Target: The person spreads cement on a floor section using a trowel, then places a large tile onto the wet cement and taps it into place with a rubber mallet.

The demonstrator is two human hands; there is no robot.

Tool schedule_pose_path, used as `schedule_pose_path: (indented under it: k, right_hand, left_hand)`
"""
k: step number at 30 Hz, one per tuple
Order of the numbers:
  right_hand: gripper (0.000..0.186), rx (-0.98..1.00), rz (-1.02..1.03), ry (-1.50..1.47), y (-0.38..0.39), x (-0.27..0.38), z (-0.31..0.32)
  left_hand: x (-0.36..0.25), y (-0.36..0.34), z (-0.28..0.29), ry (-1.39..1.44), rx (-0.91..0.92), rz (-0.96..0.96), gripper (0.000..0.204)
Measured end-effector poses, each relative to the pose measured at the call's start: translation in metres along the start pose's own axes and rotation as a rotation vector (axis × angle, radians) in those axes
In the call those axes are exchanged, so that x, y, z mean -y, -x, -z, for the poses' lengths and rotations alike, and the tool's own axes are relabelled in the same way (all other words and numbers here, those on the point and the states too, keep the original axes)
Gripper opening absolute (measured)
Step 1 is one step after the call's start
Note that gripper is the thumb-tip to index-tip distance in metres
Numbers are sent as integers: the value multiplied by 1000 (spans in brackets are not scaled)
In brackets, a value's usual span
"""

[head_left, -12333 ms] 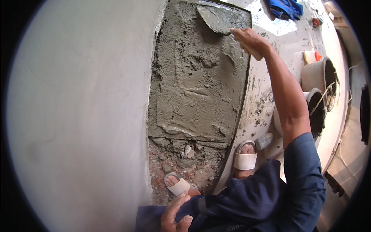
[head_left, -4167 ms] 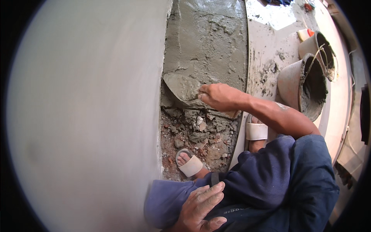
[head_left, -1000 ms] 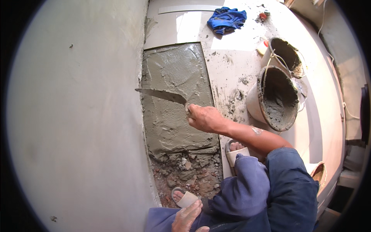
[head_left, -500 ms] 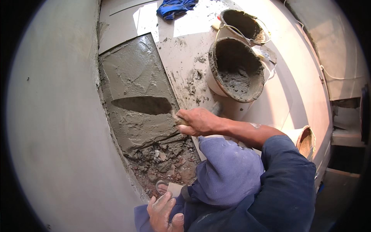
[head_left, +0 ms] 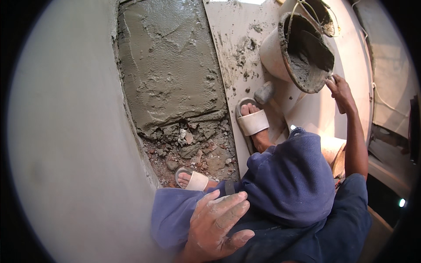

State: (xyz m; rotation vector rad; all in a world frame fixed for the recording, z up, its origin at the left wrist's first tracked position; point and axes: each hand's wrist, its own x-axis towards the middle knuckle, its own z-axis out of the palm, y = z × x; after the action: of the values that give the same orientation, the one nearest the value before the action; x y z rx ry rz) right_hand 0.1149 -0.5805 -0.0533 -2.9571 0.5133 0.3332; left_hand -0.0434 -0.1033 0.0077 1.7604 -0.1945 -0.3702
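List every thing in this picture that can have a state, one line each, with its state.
Bucket: tilted, part full of wet mortar.
Trowel: blade inside the bucket.
Mortar patch: wet, spread smooth.
Rubble: loose, uncovered.
Right hand: gripping the trowel's handle.
Left hand: open, resting on the knee.

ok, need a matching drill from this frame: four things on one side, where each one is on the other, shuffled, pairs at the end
Things:
1. left hand
2. right hand
3. trowel blade
4. grey stone

Places:
A. inside the mortar bucket
B. on the pale floor beside the sandalled foot
C. resting flat on the blue-trousered knee
D. at the bucket's rim, in a grip on the trowel handle

Pairs: 1-C, 2-D, 3-A, 4-B
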Motion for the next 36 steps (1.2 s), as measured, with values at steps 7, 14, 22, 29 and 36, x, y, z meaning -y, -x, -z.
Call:
schedule_pose_path:
  k: [7,14,22,29,36]
  right_hand:
    - [30,-257,-64,-364,130,-3,8]
    - [25,-53,-414,-411,204,-67,-154]
    - [22,22,-65,-556,197,-53,-223]
    - [22,-120,-323,-569,199,-117,-226]
    - [23,-151,-394,-566,210,-156,-229]
  left_hand:
    - [0,-33,8,43,225,-27,32]
    - [0,-31,-7,-160,186,155,30]
    - [43,-37,-47,-535,241,290,14]
    - [137,-118,-90,-602,490,478,37]
    - [258,-167,-180,-307,-126,604,67]
